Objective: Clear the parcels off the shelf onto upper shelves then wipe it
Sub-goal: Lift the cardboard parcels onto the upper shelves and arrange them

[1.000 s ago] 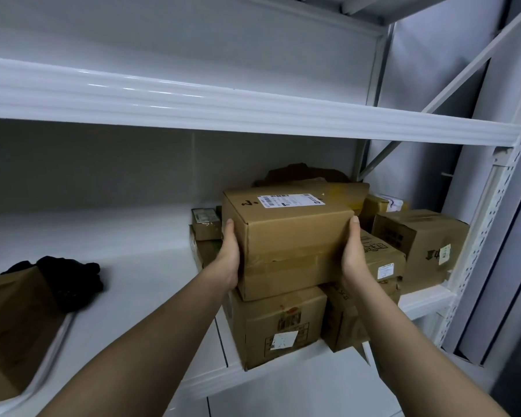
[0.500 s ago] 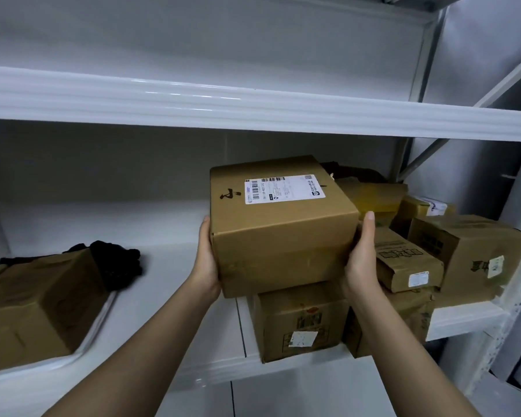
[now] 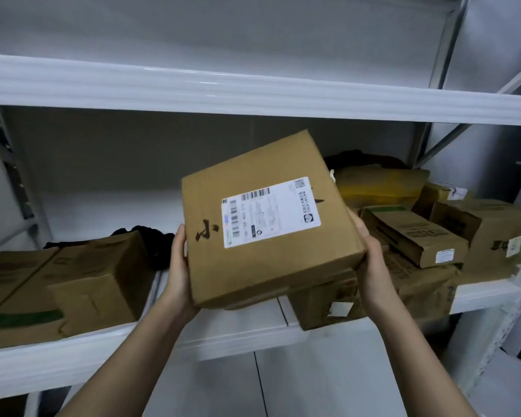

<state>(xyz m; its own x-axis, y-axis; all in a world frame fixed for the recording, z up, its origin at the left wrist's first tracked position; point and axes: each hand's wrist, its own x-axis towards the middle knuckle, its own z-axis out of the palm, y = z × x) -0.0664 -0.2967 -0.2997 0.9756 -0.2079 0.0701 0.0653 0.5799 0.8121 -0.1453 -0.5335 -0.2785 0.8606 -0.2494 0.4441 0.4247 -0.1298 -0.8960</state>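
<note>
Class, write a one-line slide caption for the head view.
Both hands, left and right, hold a tilted labelled box before a parcel-strewn shelf.

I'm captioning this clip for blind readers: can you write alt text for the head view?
Two hands, left and right, hold a tilted cardboard box with a white shipping label in front of a white metal shelf. More parcels are piled at the right, another carton lies at the left.
</note>
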